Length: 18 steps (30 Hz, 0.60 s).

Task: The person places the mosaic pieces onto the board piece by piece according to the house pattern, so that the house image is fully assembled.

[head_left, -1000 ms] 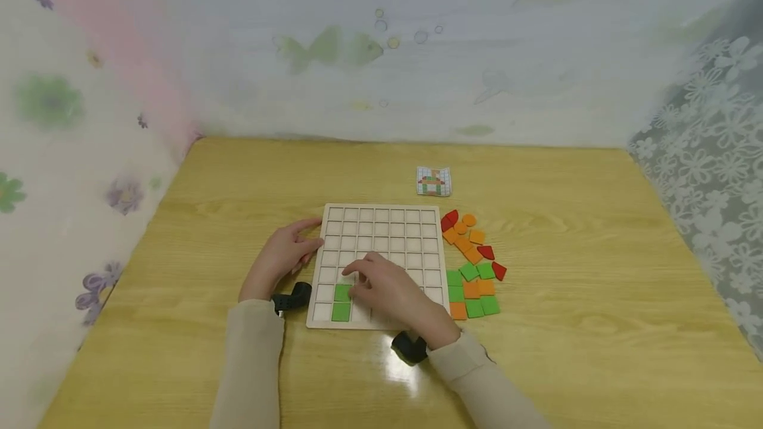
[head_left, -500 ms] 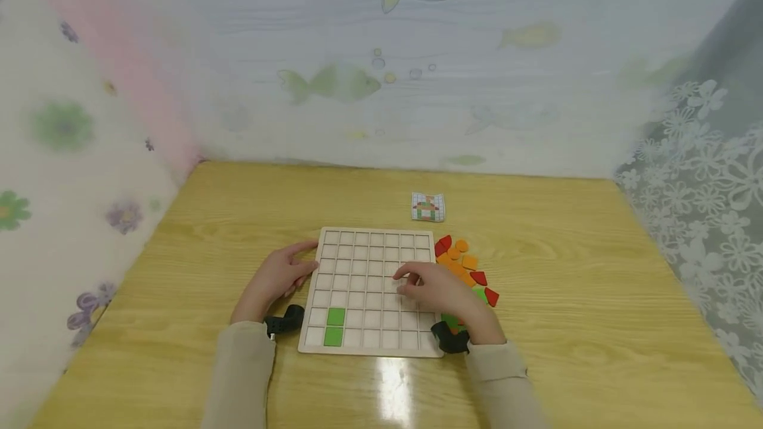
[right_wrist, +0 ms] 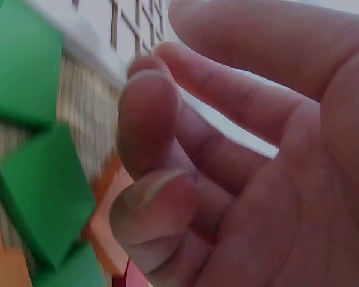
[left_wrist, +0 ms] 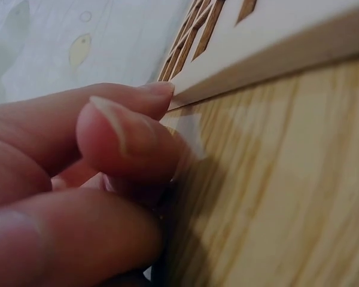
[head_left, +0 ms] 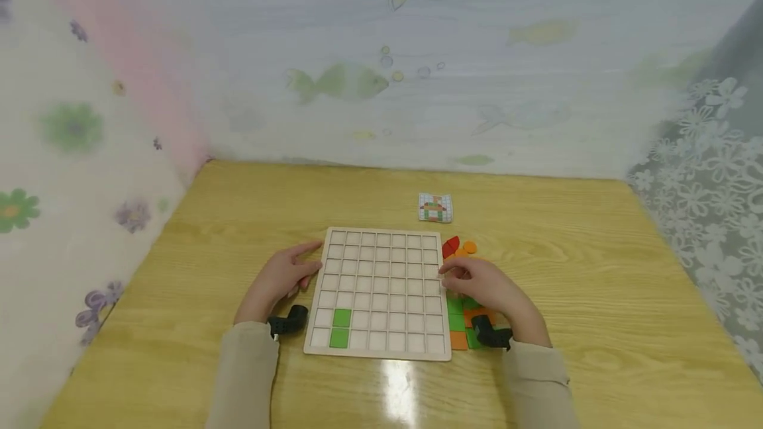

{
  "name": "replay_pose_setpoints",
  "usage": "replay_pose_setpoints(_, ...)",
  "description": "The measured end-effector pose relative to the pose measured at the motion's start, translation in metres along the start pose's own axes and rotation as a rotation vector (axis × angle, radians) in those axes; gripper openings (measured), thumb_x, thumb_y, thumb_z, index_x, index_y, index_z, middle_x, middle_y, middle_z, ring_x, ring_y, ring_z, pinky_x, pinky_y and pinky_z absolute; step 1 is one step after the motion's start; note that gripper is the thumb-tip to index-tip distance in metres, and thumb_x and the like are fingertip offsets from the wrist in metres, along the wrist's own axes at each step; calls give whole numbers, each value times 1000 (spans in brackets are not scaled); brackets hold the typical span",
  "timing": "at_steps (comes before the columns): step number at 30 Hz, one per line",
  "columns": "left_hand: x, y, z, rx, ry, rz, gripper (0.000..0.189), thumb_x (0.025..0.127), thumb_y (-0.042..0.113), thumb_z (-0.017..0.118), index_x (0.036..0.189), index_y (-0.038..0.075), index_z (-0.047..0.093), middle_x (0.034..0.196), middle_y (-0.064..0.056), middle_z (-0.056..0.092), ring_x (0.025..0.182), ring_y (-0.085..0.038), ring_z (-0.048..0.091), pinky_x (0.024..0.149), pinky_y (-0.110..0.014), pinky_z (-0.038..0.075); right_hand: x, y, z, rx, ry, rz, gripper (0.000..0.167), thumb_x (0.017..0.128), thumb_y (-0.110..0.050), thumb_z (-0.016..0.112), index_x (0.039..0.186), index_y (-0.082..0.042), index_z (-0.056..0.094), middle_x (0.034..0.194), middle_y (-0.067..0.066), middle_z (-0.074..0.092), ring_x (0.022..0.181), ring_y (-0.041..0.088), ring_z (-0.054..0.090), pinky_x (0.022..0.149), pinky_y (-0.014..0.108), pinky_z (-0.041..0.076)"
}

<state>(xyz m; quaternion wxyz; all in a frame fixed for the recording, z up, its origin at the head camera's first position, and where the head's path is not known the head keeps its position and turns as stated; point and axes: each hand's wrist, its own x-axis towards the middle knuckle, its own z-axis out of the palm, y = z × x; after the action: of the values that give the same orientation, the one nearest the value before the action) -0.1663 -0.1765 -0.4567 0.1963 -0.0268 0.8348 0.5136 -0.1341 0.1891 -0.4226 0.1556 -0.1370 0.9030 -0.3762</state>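
A pale wooden grid board (head_left: 380, 282) lies flat on the table. Two green square tiles (head_left: 341, 327) fill neighbouring cells low in its second column from the left. At the left edge rests my left hand (head_left: 279, 282), its fingertips touching the frame; the left wrist view shows a fingertip (left_wrist: 158, 89) right at the board's corner. My right hand (head_left: 491, 288) hovers with loosely bent fingers and nothing between them, over the board's right edge and the loose tiles. Green tiles (right_wrist: 46, 194) and an orange tile (right_wrist: 110, 218) show beside it in the right wrist view.
Behind the board lies a small pattern card (head_left: 436, 208) with a coloured grid picture. Red pieces (head_left: 451, 247) and an orange round piece (head_left: 469, 247) sit by the upper right edge; my right hand hides part of the pile. A painted wall (head_left: 357, 124) stands behind the table.
My right hand has moved right, from beside the green tiles on the board to the loose pieces. My left hand has stayed at the left edge. The head view has tilted up.
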Motion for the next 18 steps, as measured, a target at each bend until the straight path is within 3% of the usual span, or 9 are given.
replay_pose_setpoints(10,-1,4,-2,-31,10,23,49,86,27,60,131,31,43,52,-7,49,35,-12,27,34,-24,28,-7,7,-19,-78,-21,-19,26,81,-20,65,106,-14,62,92,1,54,81,17,48,73,33,41)
replay_pose_setpoints(18,-4,3,-1,-30,5,25,49,85,27,61,131,29,44,53,-7,50,35,-12,28,35,-24,29,-19,12,-26,-188,-61,-41,31,79,-20,68,109,-13,63,94,4,49,78,17,43,68,31,38)
